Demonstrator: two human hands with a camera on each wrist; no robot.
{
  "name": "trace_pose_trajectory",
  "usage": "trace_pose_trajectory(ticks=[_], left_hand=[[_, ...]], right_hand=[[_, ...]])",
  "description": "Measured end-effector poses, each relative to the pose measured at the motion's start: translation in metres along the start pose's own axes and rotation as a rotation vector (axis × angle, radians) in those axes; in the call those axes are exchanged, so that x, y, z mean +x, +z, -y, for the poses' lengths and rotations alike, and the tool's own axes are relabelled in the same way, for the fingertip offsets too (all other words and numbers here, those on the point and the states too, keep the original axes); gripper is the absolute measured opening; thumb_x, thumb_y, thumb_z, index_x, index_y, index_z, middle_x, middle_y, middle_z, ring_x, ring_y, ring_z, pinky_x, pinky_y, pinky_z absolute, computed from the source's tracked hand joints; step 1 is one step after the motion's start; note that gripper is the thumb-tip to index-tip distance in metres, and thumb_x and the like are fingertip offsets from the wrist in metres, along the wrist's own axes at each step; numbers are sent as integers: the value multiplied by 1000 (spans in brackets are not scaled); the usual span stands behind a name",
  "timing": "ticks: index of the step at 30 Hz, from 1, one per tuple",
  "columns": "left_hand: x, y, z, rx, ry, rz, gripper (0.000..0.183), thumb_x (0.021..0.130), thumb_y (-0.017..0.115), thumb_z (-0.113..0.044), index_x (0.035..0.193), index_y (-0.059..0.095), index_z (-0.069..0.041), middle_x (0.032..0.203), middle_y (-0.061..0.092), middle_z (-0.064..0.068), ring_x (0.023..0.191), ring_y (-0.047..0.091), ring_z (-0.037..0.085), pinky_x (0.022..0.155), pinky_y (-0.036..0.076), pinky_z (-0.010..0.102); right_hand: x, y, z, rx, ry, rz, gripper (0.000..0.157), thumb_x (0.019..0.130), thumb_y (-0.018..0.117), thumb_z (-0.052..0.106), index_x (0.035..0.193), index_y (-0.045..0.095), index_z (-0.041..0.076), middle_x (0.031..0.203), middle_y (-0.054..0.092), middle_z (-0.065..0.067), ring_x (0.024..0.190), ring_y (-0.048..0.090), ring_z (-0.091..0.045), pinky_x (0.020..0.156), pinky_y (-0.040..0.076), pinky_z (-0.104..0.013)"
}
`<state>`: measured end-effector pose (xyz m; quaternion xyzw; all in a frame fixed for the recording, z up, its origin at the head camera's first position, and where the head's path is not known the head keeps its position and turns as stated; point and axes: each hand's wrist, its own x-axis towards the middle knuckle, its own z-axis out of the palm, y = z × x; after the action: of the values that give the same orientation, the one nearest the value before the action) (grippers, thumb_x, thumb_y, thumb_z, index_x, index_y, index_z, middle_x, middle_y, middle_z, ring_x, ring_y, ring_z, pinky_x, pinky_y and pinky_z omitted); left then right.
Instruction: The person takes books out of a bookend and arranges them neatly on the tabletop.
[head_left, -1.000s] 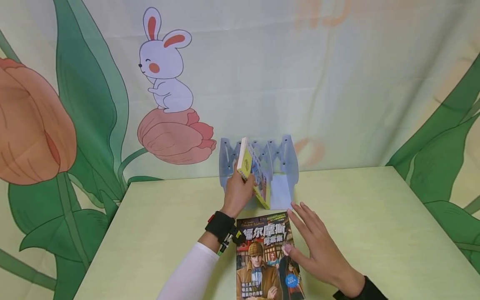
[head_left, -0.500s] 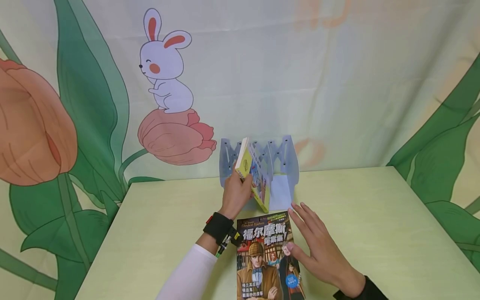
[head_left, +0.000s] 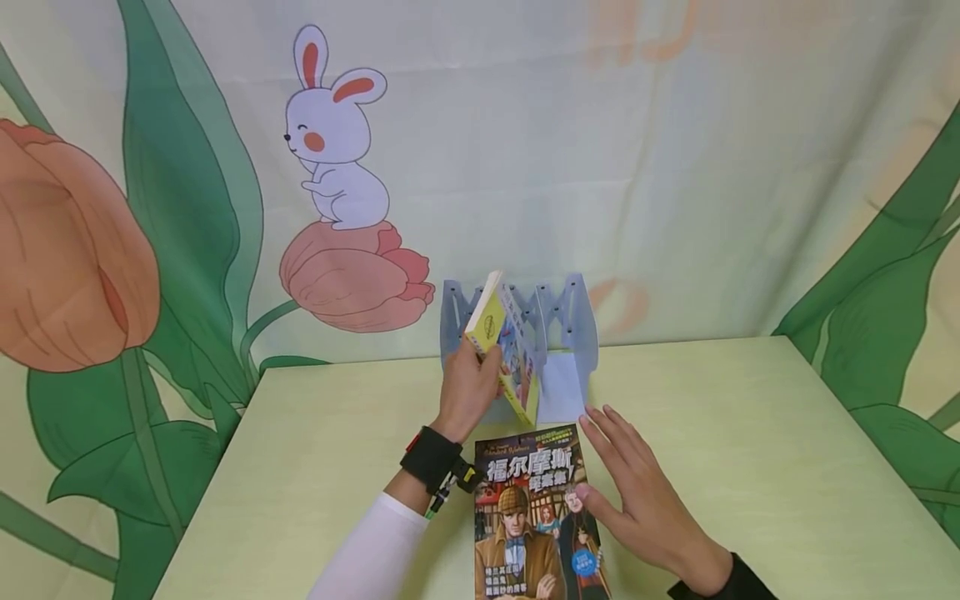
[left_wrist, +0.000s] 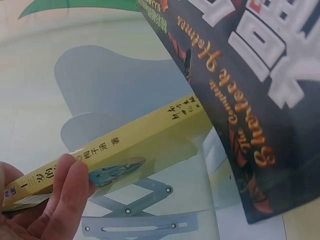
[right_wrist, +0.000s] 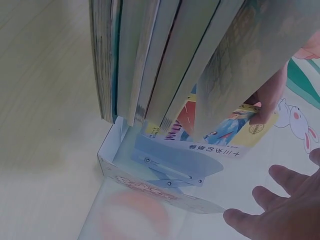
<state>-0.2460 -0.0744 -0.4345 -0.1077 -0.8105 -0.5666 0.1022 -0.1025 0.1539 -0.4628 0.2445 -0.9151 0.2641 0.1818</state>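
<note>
In the head view my left hand (head_left: 467, 387) grips a thin yellow-edged book (head_left: 486, 323) by its near side. The book stands tilted inside a translucent blue expandable bookend (head_left: 582, 325). Its yellow spine (left_wrist: 125, 134) shows in the left wrist view, fingers curled at one end. Nearer to me lies a dark Sherlock Holmes book (head_left: 517, 533), face up. The right wrist view shows several books (right_wrist: 165, 60) stacked with their page edges outward. My right hand (head_left: 648, 508) is beside the stack's right edge, fingers straight and spread, gripping nothing.
The pale green table (head_left: 765, 450) stretches to both sides of the bookend. Right behind it hangs a printed curtain (head_left: 712, 208) with a rabbit and tulips. The bookend's light base panel (head_left: 558, 387) shows right of the yellow book.
My left hand has shifted slightly left and toward me, and the yellow book's top end has moved along with it. The right hand and the Sherlock Holmes book keep their places.
</note>
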Motion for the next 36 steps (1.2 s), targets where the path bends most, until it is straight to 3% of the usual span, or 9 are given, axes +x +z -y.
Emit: trace_pose_trajectory(ticks=[15,22,30,36], left_hand=[[-7,-11,-14,47,59,-54,37,102,45,-31,136,48,-15,87,71,13,47,61,20,40,46,29],[-15,-21,-25,21,91,-70,35,102,47,-30,130,52,-11,86,72,13,48,61,17,41,47,28],[-23,-29,-34,-13,87,-73,37,102,49,-30,134,52,-12,94,72,15,56,65,30,45,49,27],[-33,-36,-41,-20,104,-77,36,102,49,-29,134,52,-13,87,71,12,49,59,19,43,45,27]], right_hand=[[2,-1,-1,7,3,-25,80,91,66,29,158,22,22,161,29,-5,150,22,-31,109,28,-65],[1,-3,0,18,5,-40,81,90,67,28,158,23,22,162,29,-3,150,23,-31,108,28,-64],[7,-11,1,42,1,-48,83,89,68,26,158,22,22,162,26,-5,151,20,-30,109,29,-65],[17,-19,3,43,-22,-67,85,88,68,27,158,21,20,164,24,-5,152,19,-28,110,29,-64]])
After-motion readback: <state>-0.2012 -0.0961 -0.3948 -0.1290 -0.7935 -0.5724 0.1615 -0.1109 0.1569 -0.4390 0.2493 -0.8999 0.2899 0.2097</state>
